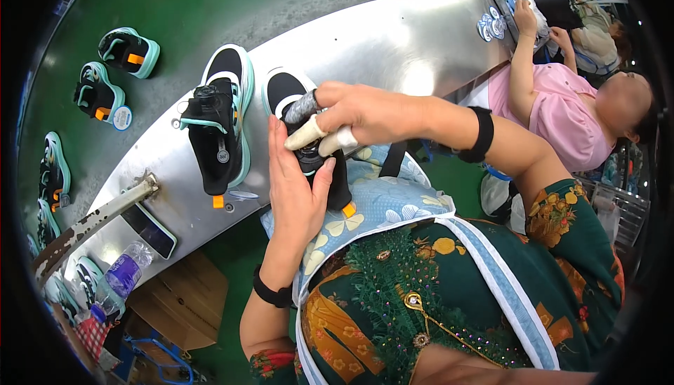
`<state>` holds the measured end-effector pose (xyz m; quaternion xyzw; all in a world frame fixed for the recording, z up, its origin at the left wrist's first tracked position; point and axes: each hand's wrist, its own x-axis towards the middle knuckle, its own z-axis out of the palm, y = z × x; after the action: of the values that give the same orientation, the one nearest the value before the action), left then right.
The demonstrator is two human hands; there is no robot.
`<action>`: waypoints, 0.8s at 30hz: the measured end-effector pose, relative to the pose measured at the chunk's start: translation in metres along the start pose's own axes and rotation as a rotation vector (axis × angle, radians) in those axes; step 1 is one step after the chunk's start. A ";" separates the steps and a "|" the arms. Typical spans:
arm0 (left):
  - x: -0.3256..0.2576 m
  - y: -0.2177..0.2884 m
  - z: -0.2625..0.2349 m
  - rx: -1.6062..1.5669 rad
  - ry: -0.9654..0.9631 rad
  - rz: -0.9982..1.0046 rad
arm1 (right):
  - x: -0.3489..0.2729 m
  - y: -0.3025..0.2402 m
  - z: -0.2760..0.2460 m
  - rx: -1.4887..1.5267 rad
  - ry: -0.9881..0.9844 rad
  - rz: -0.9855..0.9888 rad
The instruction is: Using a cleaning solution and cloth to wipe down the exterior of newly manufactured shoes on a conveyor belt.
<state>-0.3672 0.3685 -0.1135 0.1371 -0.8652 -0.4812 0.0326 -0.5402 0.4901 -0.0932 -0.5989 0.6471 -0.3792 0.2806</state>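
Observation:
A black sneaker with a white toe rim and orange heel tab stands at the metal bench's edge, toe pointing away. Along its left side lie the fingers of my left hand, the thumb across near its opening, so it is gripped. My right hand reaches over from the right, its covered fingertips closed on the sneaker's tongue and lacing area. Those fingers hide much of the upper. Just left stands a matching sneaker with mint trim, a round tag lying inside.
More sneakers sit on the green surface beyond the metal bench. At lower left are a chipped metal bar, a phone and a bottle. A co-worker in pink works at right beside round tags.

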 end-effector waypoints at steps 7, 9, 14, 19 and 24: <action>-0.009 -0.002 -0.007 -0.103 -0.024 -0.066 | -0.004 -0.019 -0.017 0.258 0.121 0.343; -0.019 0.014 -0.023 -0.102 -0.049 -0.116 | -0.014 -0.034 -0.021 0.080 0.087 0.346; -0.005 0.022 -0.091 0.129 0.436 0.026 | -0.033 -0.020 0.033 -0.080 0.157 0.382; 0.012 -0.043 -0.108 0.262 0.361 -0.187 | -0.018 -0.017 0.015 -0.148 0.252 0.479; 0.010 -0.049 -0.095 0.136 0.219 -0.157 | -0.060 -0.008 -0.057 -0.321 0.231 0.458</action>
<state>-0.3491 0.2627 -0.1046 0.2577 -0.8738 -0.4045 0.0797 -0.5744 0.5580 -0.0604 -0.4272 0.8446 -0.2645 0.1850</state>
